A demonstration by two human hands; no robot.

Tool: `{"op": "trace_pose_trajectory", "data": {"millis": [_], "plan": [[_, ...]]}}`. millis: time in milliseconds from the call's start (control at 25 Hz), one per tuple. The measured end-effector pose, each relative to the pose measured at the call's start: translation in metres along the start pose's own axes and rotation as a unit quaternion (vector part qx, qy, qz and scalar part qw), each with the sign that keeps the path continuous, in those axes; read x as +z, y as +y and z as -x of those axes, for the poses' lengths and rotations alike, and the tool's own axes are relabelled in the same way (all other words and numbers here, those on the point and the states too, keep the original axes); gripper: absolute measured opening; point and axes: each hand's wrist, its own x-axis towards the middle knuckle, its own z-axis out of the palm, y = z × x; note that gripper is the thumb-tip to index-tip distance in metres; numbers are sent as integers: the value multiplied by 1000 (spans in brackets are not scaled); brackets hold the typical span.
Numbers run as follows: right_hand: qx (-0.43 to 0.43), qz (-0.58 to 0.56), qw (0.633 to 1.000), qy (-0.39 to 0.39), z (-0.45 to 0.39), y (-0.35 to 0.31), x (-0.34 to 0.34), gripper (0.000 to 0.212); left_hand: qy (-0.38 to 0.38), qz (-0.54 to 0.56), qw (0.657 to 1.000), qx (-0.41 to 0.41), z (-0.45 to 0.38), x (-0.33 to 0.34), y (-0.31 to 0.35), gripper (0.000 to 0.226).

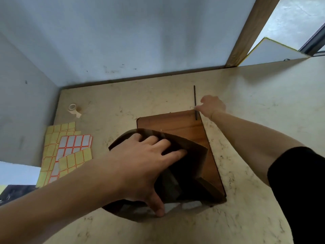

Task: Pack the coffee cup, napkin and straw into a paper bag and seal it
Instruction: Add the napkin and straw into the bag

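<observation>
A brown paper bag point(190, 166) stands open on a wooden board point(177, 124) in the middle of the table. My left hand point(144, 164) grips the bag's near-left rim, fingers over the edge and thumb down its outside. Inside the bag something pale shows, too dark to name. A thin black straw point(194, 95) lies on the table behind the board, its near end over the board's corner. My right hand point(211, 105) pinches the straw near that end, with the fingertips closed on it. No coffee cup or napkin is clearly visible.
A roll of tape point(73, 109) sits at the far left of the table. Sheets of yellow and orange-edged sticker labels point(66, 152) lie at the left edge. White walls close in the back and left; a wooden post point(246, 37) rises at the back right.
</observation>
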Motion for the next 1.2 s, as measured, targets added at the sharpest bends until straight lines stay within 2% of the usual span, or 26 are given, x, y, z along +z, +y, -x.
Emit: {"op": "trace_pose_trajectory", "data": {"millis": [160,280,480,720,800,960,1080,1200], "plan": [[75,-2,996,-43,-26,0,37,47,13,1,1000,-14,9,11,-3,126],[95,24,995,-20,-36,4,52,56,26,-1,999,-18,12,16,-6,129],[96,23,995,22,-46,4,58,21,32,0,999,-13,13,15,-7,128],[100,-35,994,8,-32,-10,50,17,26,0,999,-27,18,17,-6,128],[73,-76,994,16,-20,-18,45,21,28,1,999,-38,23,18,-6,128],[-39,-199,979,30,21,-42,11,15,32,-3,998,-63,34,20,-3,127],[-92,-360,928,-6,68,-63,-51,19,26,-14,996,-83,42,23,-1,128],[-190,-447,874,-24,138,-85,-124,24,31,-39,995,-92,48,25,0,129]]}}
